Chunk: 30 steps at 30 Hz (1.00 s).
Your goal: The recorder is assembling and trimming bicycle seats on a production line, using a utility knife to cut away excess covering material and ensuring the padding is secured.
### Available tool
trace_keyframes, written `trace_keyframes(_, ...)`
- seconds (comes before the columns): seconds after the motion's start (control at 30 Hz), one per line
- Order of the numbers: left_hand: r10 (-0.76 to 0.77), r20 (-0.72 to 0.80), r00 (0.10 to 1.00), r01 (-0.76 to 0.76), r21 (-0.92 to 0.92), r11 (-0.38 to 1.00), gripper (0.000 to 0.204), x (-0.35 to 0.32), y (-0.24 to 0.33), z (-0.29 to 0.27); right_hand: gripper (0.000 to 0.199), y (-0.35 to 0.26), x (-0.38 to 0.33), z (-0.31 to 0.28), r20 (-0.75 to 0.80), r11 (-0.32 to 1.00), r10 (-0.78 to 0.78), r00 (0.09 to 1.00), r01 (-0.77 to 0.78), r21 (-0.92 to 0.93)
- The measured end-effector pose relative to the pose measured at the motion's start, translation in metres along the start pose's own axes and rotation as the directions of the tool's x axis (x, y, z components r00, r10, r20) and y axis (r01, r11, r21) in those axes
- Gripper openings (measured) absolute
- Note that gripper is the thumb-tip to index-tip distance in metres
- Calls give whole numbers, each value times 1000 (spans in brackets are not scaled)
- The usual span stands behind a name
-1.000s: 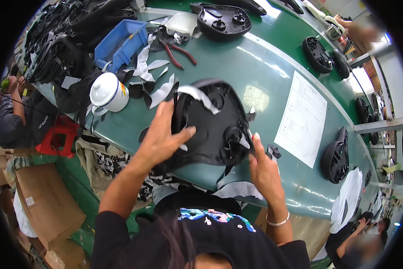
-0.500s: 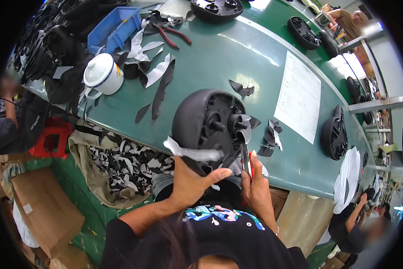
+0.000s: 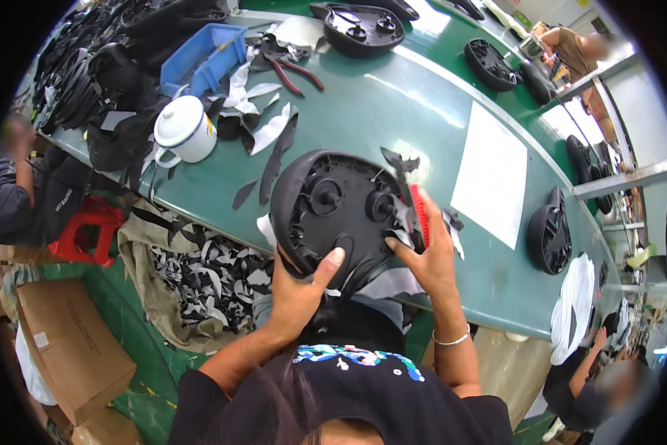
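A black saddle (image 3: 354, 230) lies tilted before me with its underside up, showing round mounts and a toothed inner rim. My left hand (image 3: 298, 285) grips its near left edge, thumb over the narrow end. Closed around a red-handled cutting tool (image 3: 419, 215), my right hand (image 3: 434, 256) is at the saddle's right edge, its thumb by a loose flap of black cover. The tool's working end is partly hidden by my hand and the flap. White-backed cover material (image 3: 393, 284) hangs below the saddle's near end.
A white lidded mug (image 3: 185, 130), blue bin (image 3: 204, 59), red-handled pliers (image 3: 293, 76) and black-and-white scraps are at the left. Right of me lie a paper sheet (image 3: 489, 174) and another saddle (image 3: 549, 233). A scrap-filled sack (image 3: 163, 297) stands below the table edge.
The saddle has turned so its underside faces me more squarely. My right hand and the tool have moved up along its right edge; my left thumb now rests on the narrow end.
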State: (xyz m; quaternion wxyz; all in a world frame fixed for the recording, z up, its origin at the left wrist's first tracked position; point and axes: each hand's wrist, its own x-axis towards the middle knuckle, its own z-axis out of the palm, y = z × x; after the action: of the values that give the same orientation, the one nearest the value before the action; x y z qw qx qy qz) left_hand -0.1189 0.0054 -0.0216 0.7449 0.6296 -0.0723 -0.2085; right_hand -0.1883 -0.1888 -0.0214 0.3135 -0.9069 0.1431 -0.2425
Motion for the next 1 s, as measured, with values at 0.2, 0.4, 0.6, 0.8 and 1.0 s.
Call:
trace_keyframes(0.2, -212, 262, 942, 194, 95, 976, 59, 31, 22, -47, 27, 106, 75, -81, -622, 910, 398, 674, -374, 177)
trace_keyframes(0.4, -402, 269, 875, 430, -53, 901, 68, 149, 51, -10, 28, 110, 104, -76, 163, 846, 426, 890, -456, 277)
trace_keyframes(0.6, 141, 745, 652, -326, 108, 939, 29, 280, 47, 88, 18, 167, 172, -54, -70, 739, 484, 872, -364, 566)
trace_keyframes(0.8, 301, 780, 549, -677, 204, 708, 32, 241, -26, 114, 37, 255, 298, -47, -179, 679, 526, 831, -284, 677)
trace_keyframes(1.0, 131, 767, 628, -378, 153, 913, 23, 256, -24, 120, 38, 288, 347, -31, -360, 784, 523, 773, -271, 559)
